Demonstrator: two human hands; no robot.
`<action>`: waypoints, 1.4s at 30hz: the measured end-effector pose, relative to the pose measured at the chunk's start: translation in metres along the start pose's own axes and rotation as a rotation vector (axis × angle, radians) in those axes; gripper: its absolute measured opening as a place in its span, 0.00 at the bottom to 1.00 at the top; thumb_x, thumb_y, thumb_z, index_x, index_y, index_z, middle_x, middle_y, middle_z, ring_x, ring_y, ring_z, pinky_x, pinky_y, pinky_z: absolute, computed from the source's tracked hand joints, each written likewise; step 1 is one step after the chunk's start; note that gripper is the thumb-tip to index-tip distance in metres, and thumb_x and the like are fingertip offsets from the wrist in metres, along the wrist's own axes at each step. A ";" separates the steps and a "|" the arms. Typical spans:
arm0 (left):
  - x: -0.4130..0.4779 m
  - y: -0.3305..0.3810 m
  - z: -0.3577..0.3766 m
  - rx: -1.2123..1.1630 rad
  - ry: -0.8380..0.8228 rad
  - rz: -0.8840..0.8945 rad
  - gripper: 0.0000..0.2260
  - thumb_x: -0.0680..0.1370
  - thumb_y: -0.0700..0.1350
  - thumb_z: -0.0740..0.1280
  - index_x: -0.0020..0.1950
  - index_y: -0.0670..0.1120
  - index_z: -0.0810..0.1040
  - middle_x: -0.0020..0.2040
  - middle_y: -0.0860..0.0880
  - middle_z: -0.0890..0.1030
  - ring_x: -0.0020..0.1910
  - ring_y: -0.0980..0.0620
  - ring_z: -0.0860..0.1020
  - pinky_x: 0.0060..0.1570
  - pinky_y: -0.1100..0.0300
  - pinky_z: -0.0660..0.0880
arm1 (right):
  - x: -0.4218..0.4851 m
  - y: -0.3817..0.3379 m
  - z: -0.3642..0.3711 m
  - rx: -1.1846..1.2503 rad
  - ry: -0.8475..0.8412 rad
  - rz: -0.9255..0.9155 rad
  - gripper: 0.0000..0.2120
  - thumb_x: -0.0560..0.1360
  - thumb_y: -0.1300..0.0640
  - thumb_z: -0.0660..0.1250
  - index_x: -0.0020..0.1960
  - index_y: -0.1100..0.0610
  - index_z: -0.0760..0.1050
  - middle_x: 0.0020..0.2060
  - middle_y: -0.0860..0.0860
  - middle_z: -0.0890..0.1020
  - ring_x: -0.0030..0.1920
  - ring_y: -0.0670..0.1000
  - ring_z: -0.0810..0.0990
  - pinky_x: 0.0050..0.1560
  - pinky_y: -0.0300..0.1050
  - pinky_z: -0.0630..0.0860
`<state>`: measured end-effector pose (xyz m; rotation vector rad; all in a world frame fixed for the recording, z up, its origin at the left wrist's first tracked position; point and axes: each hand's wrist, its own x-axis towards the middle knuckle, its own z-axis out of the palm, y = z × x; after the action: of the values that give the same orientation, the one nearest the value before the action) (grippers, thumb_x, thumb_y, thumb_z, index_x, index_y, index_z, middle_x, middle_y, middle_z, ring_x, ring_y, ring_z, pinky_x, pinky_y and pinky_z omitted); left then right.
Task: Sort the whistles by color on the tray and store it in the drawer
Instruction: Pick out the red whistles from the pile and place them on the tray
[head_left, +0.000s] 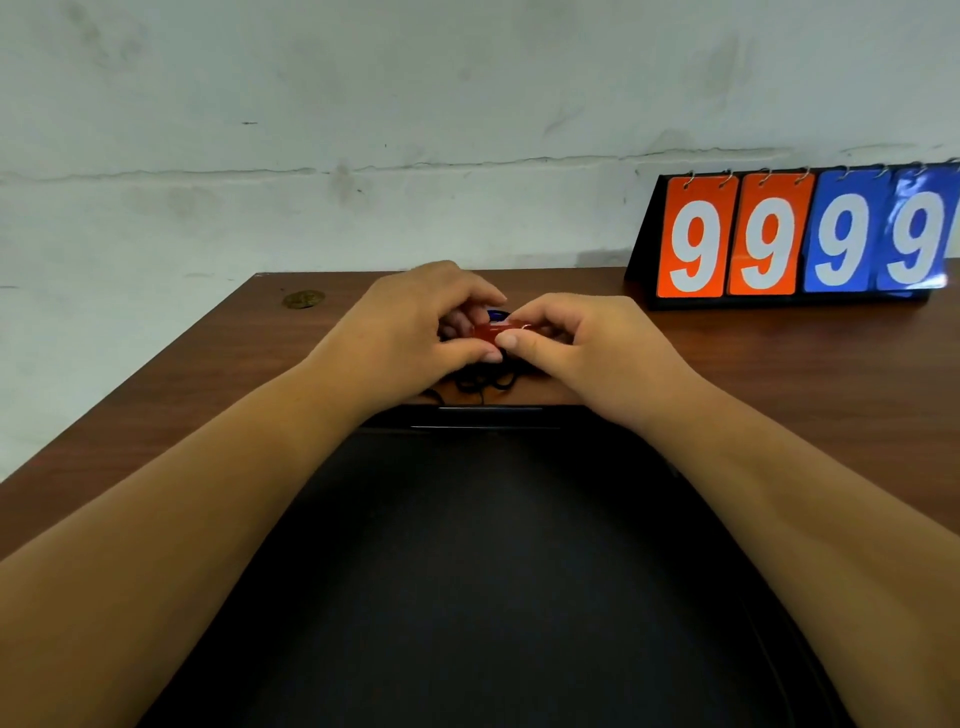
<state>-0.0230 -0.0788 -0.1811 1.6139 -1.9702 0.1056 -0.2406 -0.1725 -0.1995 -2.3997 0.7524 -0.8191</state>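
Red whistle (491, 332) is held between both hands, low over the table (779, 374), just past the far rim of the tray (488, 415). Its right end is pinched by the right hand (582, 343), with the thumb pressed on the near face and the forefinger curled over the top. Its left end is gripped by the left hand (415, 322), whose fingers are curled round it from above while the thumb is tucked below. Whether the whistle is lifted or resting on the wood cannot be told.

Just behind it, a blue whistle (496, 314) is partly seen between the fingertips. A tangle of black cords (485, 382) is spread on the table beneath the hands, reaching towards the tray's rim.

The black tray is set nearest the viewer, and both forearms are stretched over its sides. On the table's far right, against the wall (363, 130), a scoreboard (795, 239) is stood upright, with two orange cards and two blue cards, each showing a white 9. A small brass-coloured disc (303, 299) is seen near the table's far left corner.
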 end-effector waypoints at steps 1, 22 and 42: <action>0.000 0.000 0.000 -0.055 -0.010 -0.043 0.21 0.77 0.50 0.79 0.69 0.54 0.81 0.56 0.59 0.82 0.52 0.62 0.83 0.54 0.68 0.79 | 0.000 0.001 0.000 -0.011 0.007 0.008 0.13 0.82 0.43 0.72 0.65 0.43 0.84 0.48 0.38 0.85 0.51 0.37 0.82 0.50 0.33 0.80; -0.008 -0.038 0.004 0.091 -0.258 -0.323 0.22 0.80 0.52 0.75 0.73 0.60 0.75 0.58 0.58 0.79 0.57 0.56 0.78 0.57 0.57 0.74 | 0.004 0.006 0.003 0.013 -0.018 0.243 0.07 0.85 0.46 0.69 0.61 0.44 0.81 0.46 0.40 0.87 0.42 0.43 0.86 0.47 0.37 0.82; 0.004 -0.046 0.012 0.197 -0.185 -0.362 0.16 0.81 0.43 0.74 0.64 0.61 0.82 0.60 0.54 0.81 0.59 0.49 0.79 0.56 0.55 0.75 | 0.003 0.002 0.002 0.009 -0.077 0.242 0.01 0.86 0.49 0.68 0.56 0.45 0.77 0.45 0.41 0.89 0.42 0.41 0.87 0.46 0.38 0.80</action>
<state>0.0142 -0.0993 -0.2027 2.1506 -1.8089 0.0081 -0.2378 -0.1752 -0.2014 -2.2606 0.9819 -0.6275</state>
